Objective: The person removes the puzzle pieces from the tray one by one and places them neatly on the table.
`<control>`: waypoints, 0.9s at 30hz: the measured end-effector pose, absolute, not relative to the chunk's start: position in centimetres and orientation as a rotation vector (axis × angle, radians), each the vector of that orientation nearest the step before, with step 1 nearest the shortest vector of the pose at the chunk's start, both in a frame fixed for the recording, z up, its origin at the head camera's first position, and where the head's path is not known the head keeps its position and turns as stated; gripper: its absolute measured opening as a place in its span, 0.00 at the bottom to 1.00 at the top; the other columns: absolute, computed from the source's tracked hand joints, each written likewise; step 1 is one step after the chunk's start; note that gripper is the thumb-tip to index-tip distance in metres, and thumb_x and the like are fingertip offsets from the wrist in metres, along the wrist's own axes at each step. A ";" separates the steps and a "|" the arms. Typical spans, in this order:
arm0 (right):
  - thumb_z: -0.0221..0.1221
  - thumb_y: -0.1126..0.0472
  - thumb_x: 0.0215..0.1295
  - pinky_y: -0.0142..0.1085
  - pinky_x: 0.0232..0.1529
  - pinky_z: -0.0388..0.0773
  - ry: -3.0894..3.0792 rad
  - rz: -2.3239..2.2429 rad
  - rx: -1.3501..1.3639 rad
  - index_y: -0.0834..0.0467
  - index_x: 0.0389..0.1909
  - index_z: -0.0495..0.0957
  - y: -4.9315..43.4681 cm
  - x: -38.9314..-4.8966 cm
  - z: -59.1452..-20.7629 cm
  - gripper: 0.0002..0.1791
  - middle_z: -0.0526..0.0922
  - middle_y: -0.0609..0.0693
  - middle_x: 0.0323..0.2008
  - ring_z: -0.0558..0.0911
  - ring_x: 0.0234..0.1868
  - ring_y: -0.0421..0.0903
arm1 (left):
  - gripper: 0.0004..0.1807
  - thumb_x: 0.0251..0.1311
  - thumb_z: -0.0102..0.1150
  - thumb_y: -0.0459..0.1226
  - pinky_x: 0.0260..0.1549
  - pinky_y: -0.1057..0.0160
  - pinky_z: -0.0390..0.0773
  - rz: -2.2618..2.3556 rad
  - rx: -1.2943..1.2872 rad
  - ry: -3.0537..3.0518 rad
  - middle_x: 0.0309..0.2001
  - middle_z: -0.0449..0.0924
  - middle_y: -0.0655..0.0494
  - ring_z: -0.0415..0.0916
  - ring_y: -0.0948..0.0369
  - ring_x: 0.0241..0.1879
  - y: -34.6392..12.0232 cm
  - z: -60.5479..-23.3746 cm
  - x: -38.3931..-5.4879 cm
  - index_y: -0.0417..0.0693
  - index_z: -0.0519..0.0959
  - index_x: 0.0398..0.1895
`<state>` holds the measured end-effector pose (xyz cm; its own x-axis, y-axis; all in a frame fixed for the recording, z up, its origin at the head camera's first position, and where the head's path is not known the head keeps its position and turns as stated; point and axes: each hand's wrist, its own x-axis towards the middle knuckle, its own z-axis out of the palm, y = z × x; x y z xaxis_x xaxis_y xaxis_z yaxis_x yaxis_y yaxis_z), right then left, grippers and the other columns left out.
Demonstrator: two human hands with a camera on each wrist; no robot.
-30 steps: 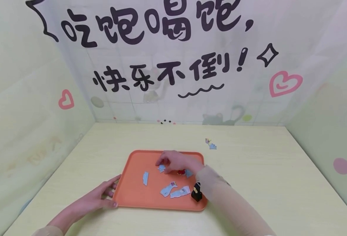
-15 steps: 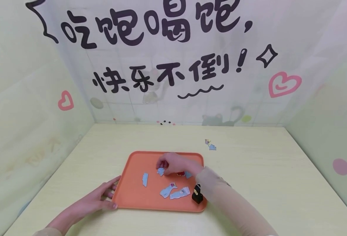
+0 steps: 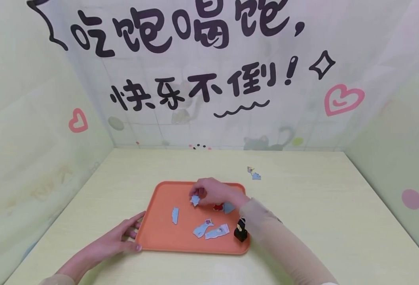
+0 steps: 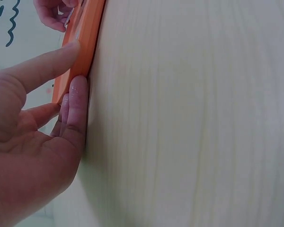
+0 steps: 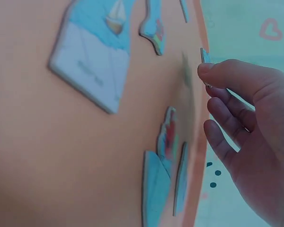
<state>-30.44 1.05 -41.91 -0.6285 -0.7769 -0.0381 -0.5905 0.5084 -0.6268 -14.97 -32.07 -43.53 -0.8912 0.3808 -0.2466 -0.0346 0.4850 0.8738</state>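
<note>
In the head view an orange tray [image 3: 159,237] lies on the table. My left hand [image 3: 122,235] holds its left side, thumb at the near corner and fingers along the edge; the left wrist view shows the thumb [image 4: 54,66] against the rim. Over the far half of the tray, my right hand [image 3: 213,190] pinches a small pale blue puzzle piece [image 3: 194,200] between thumb and fingers, raised off the surface. Several other puzzle pieces lie in the tray: a narrow blue one [image 3: 175,215], two nearer ones [image 3: 203,228], and a red and blue pair [image 3: 218,206] partly behind the hand.
Two small joined or touching pieces [image 3: 254,173] lie on the table beyond the tray's far right corner. A black object [image 3: 240,231] sits beside the right sleeve [image 3: 277,233]. Printed cloth walls [image 3: 181,130] stand at the back and both sides.
My right hand has risen slightly with the puzzle piece, which now tilts more upright. The left hand and the tray stay in place.
</note>
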 end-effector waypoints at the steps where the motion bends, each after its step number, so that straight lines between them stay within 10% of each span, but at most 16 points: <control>1: 0.65 0.62 0.62 0.28 0.43 0.76 2.449 -0.836 -1.137 0.50 0.51 0.82 1.2 -30.5 -41.7 0.16 0.79 0.42 0.43 0.76 0.43 0.41 | 0.53 0.59 0.67 0.38 0.46 0.71 0.73 1.382 0.291 2.326 0.66 0.59 0.39 0.68 0.71 0.50 -32.1 -43.6 -15.0 0.49 0.43 0.80; 27: 0.66 0.61 0.62 0.43 0.52 0.77 2.664 -1.000 -1.122 0.52 0.54 0.82 6.6 -33.6 -38.6 0.18 0.81 0.47 0.46 0.77 0.48 0.47 | 0.52 0.60 0.66 0.37 0.46 0.72 0.73 1.400 0.311 2.308 0.66 0.58 0.39 0.70 0.70 0.50 -32.2 -43.9 -15.1 0.49 0.42 0.80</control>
<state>-33.56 6.62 -38.60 -0.7281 -0.6648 0.1672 -0.6106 0.5181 -0.5990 -15.11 -32.20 -43.85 -0.8864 0.3977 -0.2370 -0.0265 0.4675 0.8836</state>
